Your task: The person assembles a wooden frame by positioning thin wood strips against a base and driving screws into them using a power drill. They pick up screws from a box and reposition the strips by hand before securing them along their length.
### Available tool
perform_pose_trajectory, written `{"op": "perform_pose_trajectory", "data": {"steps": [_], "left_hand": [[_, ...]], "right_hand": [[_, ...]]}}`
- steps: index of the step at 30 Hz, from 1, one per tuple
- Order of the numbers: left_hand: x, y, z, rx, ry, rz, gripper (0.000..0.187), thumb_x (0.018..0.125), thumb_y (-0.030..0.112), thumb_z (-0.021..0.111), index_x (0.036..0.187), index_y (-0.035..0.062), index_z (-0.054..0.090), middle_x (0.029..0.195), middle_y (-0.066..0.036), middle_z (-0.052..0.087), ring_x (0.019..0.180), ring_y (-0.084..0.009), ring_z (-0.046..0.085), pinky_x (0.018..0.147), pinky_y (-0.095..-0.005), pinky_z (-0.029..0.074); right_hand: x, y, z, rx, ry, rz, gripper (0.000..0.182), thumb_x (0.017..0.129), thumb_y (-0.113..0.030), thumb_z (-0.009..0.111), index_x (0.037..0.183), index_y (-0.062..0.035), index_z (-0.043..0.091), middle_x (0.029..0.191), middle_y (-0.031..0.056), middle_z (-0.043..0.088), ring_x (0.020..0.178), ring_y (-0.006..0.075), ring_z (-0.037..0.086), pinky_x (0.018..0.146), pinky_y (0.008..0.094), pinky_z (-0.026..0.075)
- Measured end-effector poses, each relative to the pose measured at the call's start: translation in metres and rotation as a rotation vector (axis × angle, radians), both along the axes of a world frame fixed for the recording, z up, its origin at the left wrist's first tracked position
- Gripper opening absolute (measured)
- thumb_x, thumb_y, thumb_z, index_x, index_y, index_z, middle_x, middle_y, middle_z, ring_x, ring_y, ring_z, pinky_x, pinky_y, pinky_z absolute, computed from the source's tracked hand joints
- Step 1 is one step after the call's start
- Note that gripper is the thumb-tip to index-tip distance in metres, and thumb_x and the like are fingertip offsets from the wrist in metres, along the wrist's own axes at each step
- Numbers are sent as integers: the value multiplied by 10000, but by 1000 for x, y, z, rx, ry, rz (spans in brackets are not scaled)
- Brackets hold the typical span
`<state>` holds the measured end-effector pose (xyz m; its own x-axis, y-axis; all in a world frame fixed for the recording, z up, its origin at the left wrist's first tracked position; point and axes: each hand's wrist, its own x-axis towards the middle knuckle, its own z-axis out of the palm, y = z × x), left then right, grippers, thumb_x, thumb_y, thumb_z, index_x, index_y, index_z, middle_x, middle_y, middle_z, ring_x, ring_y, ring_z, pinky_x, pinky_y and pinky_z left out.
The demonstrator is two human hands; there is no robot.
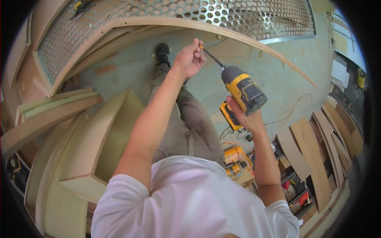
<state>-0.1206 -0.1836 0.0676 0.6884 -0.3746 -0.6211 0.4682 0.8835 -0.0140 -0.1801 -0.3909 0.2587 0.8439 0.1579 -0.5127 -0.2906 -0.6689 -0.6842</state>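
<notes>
My right hand (247, 116) grips a yellow and black cordless impact driver (243, 89) by its handle. From its nose a long dark driver bit (212, 56) points up and left, ending in a small orange tip (201, 47). My left hand (191, 59) is closed beside that tip, fingers curled and thumb and forefinger pinched together. Whatever the pinch holds is too small to make out. Just beyond the left hand runs a long curved wooden strip (170, 21), along the edge of a perforated metal sheet (166, 8).
Curved wooden pieces (59, 109) and an open pale wooden box (85, 170) stand at my left. A yellow machine (236, 158) with cables sits by my right arm. Wooden boards (309, 154) lie at the right. My shoe (162, 53) is on the floor.
</notes>
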Motion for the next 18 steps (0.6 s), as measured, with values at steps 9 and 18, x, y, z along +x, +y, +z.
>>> {"op": "perform_pose_trajectory", "data": {"steps": [9,18], "left_hand": [[47,-1,0,297,-15,-28,262,1098,299,461,1183,97,604,1190,-36,561,1179,-207,464,1077,-462,397],[54,0,-13,284,44,-16,270,1102,297,453,1196,95,604,1232,-34,544,1198,-204,445,1103,-466,380]], "right_hand": [[53,23,-15,21,-56,-58,250,876,-131,763,1075,8,701,975,135,751,886,241,726,794,359,555],[84,31,-7,1,-24,21,293,869,-138,762,1119,3,701,1002,145,763,902,204,730,800,351,560]]}}
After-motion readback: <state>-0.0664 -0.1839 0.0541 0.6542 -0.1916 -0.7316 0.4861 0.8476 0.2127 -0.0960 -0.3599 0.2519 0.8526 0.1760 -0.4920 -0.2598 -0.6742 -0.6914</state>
